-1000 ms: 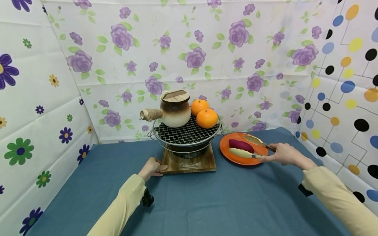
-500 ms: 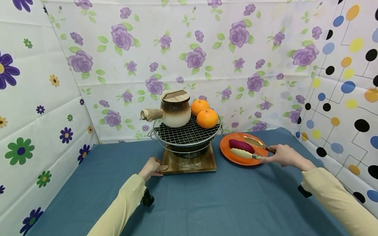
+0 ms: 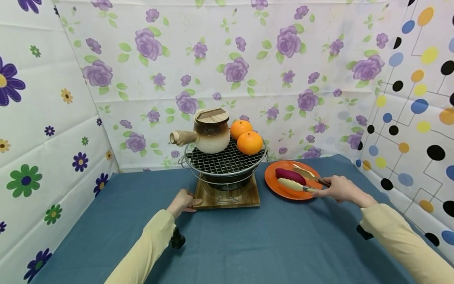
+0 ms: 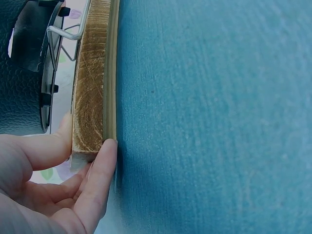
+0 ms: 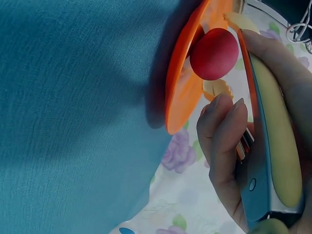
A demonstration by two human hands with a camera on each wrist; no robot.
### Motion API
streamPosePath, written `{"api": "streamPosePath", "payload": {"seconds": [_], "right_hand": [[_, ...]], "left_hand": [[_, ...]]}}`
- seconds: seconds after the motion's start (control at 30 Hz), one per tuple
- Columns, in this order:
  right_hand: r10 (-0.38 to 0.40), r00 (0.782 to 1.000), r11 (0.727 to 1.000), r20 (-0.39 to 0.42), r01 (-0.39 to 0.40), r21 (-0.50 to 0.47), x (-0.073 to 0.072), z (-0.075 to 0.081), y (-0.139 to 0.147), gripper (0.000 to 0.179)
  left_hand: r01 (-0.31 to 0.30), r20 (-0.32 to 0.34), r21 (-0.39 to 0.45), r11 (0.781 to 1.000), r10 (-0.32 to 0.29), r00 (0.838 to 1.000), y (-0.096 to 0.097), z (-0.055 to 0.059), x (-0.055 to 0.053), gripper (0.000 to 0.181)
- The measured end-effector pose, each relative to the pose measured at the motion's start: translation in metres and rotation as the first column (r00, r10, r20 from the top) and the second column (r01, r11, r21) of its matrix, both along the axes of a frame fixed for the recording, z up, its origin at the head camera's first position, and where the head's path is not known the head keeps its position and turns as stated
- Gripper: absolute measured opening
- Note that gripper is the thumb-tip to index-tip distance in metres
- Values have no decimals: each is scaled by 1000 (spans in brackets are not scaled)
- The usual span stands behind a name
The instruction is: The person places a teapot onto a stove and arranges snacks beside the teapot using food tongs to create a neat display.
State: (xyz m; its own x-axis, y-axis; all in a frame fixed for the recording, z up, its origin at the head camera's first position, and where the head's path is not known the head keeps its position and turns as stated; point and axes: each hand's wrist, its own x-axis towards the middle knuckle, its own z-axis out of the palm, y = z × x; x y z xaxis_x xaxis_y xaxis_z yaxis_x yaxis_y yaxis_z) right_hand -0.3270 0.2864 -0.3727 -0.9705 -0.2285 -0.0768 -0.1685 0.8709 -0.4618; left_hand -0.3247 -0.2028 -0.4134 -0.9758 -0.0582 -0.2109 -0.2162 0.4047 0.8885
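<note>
My left hand (image 3: 182,203) pinches the near left corner of a square wooden board (image 3: 244,201). In the left wrist view the thumb lies on the board's top side and a fingertip sits at its lower edge. My right hand (image 3: 342,189) grips a pair of tongs (image 5: 275,136) with cream-coloured tips. The tips stand either side of a purple sweet potato (image 3: 290,176), which lies on an orange plate (image 3: 269,181). Seen end-on in the right wrist view, the sweet potato (image 5: 214,53) shows between the two tips, close over the plate (image 5: 175,92).
On the board stands a round black grill (image 3: 227,161) with a wire mesh top. A lidded clay pot (image 3: 212,138) with a rope-wrapped side handle and two oranges (image 3: 250,142) rest on the mesh. Patterned cloth walls surround the blue tablecloth (image 3: 227,240).
My right hand has dipped very slightly, the tongs with it. The left hand stays on the board's corner, and the sweet potato keeps its place on the plate.
</note>
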Motion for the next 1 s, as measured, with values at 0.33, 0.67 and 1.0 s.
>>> {"api": "streamPosePath", "payload": {"seconds": [0.33, 0.67, 1.0], "right_hand": [[4, 1000, 999, 7, -4, -32, 0, -1, 0, 86], [34, 999, 997, -16, -35, -67, 1, -2, 2, 73], [42, 999, 997, -28, -44, -70, 3, -1, 2, 75]], "left_hand": [[7, -6, -12, 1000, -7, 1000, 2, 2, 3, 50], [4, -5, -20, 1000, -4, 1000, 2, 1, 1, 50], [-10, 2, 13, 1000, 10, 1000, 2, 0, 0, 19]]}}
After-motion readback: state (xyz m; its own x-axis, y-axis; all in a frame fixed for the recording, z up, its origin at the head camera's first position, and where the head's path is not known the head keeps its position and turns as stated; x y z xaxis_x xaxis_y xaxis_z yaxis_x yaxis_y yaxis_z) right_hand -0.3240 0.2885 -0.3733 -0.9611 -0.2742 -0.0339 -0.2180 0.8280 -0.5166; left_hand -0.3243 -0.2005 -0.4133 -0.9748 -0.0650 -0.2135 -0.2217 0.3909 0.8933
